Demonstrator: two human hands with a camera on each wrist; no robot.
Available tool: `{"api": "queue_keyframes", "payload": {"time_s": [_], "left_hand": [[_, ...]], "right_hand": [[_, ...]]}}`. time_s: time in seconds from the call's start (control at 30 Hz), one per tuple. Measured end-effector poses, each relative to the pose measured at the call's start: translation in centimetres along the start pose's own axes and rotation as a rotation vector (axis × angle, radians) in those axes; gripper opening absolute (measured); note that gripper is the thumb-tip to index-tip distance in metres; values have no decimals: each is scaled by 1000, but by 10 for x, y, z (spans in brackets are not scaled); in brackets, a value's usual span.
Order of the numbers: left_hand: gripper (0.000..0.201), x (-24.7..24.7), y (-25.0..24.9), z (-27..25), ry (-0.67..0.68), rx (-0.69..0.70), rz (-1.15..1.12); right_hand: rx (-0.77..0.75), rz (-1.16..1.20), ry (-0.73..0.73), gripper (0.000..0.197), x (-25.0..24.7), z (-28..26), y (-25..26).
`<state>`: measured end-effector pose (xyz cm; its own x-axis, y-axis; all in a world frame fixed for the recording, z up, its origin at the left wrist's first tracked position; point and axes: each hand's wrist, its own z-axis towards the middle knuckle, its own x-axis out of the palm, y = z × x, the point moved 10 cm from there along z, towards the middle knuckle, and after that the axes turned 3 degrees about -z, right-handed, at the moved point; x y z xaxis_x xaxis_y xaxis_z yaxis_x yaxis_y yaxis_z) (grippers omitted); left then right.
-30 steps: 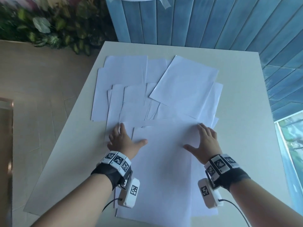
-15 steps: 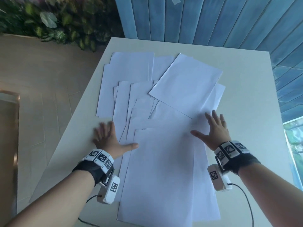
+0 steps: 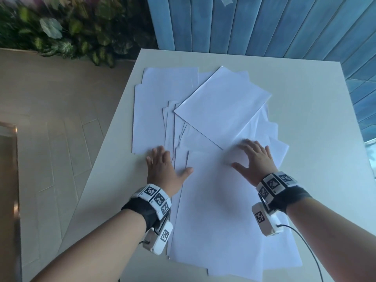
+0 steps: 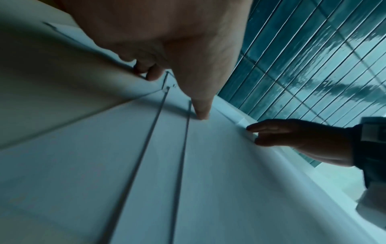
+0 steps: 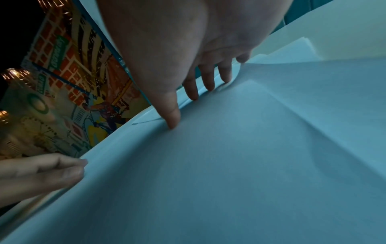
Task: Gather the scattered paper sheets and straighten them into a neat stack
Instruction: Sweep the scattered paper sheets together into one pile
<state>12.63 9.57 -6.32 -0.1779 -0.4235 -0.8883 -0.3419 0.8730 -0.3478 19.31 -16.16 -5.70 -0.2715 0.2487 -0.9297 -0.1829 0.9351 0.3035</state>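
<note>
**Op A:** Since half a second ago both of my hands have slid toward the far side of the spread, and the big tilted sheet has swung further round. From the head camera, my left hand point(image 3: 162, 169) lies flat with fingers straight and a little apart. Its fingertips are on the near edge of the left-hand sheets and its thumb is out on the large near sheet.

**Op B:** And your right?

**Op A:** My right hand point(image 3: 255, 161) is flat too, fingers spread, pressing where the tilted sheet point(image 3: 221, 104) overlaps the ones beneath it. The paper sheets point(image 3: 213, 210) are all on the pale table point(image 3: 317, 123), fanned out and overlapping, not squared. A blue panelled wall point(image 3: 264, 23) is on the far side and leafy plants point(image 3: 67, 31) are far left.

**Op B:** Left wrist camera?

**Op A:** I see my left hand point(image 4: 177, 41) from below. The thumb tip touches the paper point(image 4: 219, 181) and the other fingers reach the sheet edges beyond. Across the spread my right hand point(image 4: 292, 137) lies dark, fingers straight and close together on the paper.

**Op B:** Right wrist?

**Op A:** My right hand point(image 5: 188, 49) has its thumb and fingertips pressed down on a sheet point(image 5: 261, 156) that is bowed up slightly. My left hand's fingers point(image 5: 41, 168) touch the sheet edge at lower left. A colourful printed picture point(image 5: 69, 99) fills the background.
</note>
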Motion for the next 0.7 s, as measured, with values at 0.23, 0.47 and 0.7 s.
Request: {"api": "queue_keyframes", "payload": {"time_s": [0.23,0.47,0.7], "left_hand": [[64,-64,41,38,-184,-14,-319],[65,-56,64,119,70,-96,106],[57,-40,6,122,-17,216,-164]], "right_hand": [[147,28,-85,79,-27,17,-22],[317,-21,107,75,-5,57,-39],[107,-19,88,63,-4,78,13]]}}
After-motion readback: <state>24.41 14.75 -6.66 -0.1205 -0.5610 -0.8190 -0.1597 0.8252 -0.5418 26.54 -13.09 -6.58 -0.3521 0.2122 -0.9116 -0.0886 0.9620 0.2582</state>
